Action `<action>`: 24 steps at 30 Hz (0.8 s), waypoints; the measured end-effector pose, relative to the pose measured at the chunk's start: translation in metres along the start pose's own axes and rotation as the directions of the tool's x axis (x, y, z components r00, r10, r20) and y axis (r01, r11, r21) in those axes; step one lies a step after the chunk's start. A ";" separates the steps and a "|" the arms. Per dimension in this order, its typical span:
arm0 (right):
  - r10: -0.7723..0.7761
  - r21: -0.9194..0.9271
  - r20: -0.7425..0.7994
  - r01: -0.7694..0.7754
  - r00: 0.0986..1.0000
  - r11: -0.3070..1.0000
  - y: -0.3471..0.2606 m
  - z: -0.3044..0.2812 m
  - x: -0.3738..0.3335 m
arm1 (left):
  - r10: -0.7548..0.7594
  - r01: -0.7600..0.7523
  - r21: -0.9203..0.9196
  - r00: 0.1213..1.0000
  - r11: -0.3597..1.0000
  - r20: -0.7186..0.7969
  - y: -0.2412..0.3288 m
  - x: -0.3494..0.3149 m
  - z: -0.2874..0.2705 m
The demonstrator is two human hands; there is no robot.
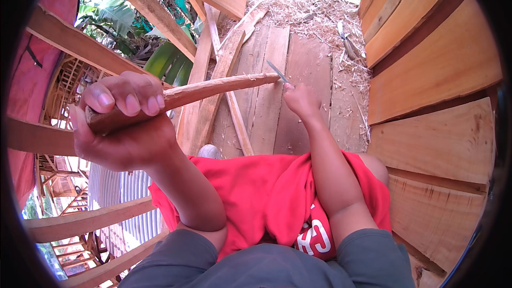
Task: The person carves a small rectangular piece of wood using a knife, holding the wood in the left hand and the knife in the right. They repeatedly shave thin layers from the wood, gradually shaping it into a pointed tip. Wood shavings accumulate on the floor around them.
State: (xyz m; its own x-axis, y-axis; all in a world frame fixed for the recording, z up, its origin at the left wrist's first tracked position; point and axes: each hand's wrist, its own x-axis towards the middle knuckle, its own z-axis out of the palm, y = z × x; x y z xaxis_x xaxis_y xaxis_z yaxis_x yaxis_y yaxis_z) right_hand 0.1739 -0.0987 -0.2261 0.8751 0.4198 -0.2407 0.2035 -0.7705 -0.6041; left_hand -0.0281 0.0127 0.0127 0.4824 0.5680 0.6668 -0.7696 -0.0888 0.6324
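Observation:
My left hand (125, 117) is wrapped round the thick near end of a long wooden stick (213, 86), raised up at the left. The stick slants away to the right and narrows toward its far end, its surface freshly cut. In my right hand (303, 100) is the handle of a knife, mostly hidden by the fingers. The knife's thin blade (277, 71) points up and left, right by the stick's far tip; whether it touches the wood I cannot tell.
Pale wood shavings (306, 13) cover the far end of the plank floor (266, 96). Beside them lies another bladed tool (342, 31). Loose boards (220, 96) rest at the left. A plank wall (432, 96) rises on the right, and open rails (90, 216) run along the left.

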 end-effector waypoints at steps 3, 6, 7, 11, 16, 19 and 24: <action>-0.047 0.334 0.101 0.010 0.994 0.942 -0.021 -0.030 -0.005 | 0.003 -0.003 0.013 1.000 1.000 -0.007 0.002 -0.001 0.000; -0.302 0.592 0.116 0.178 0.946 0.786 -0.045 -0.050 -0.032 | 0.023 -0.024 -0.007 1.000 1.000 -0.018 -0.001 0.000 -0.004; -0.372 0.596 0.143 0.220 0.917 0.772 -0.055 -0.063 -0.047 | 0.038 -0.038 -0.033 0.999 0.999 0.006 -0.003 0.002 -0.012; -0.522 0.509 0.163 0.382 0.838 0.772 -0.089 -0.092 -0.098 | 0.055 -0.049 -0.047 0.988 0.998 0.142 -0.001 0.002 -0.019; -0.288 0.260 0.140 0.246 0.947 0.934 -0.061 -0.053 -0.067 | 0.030 -0.031 0.003 0.989 1.000 0.142 0.001 0.002 -0.008; -0.411 0.344 0.098 0.357 0.906 0.868 -0.072 -0.063 -0.081 | 0.014 -0.015 0.005 0.981 1.000 0.191 0.002 -0.001 -0.008; -0.340 0.318 0.168 0.276 0.925 0.907 -0.049 -0.047 -0.054 | 0.018 -0.010 -0.034 0.967 0.999 0.253 0.001 0.003 -0.008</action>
State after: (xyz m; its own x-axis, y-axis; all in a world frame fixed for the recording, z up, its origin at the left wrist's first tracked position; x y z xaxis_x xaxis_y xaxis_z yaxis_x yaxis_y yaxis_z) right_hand 0.1370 -0.1064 -0.1483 0.6668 0.7311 -0.1448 0.2863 -0.4306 -0.8559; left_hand -0.0312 0.0207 0.0122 0.5586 0.3406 0.7563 -0.7880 -0.0667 0.6121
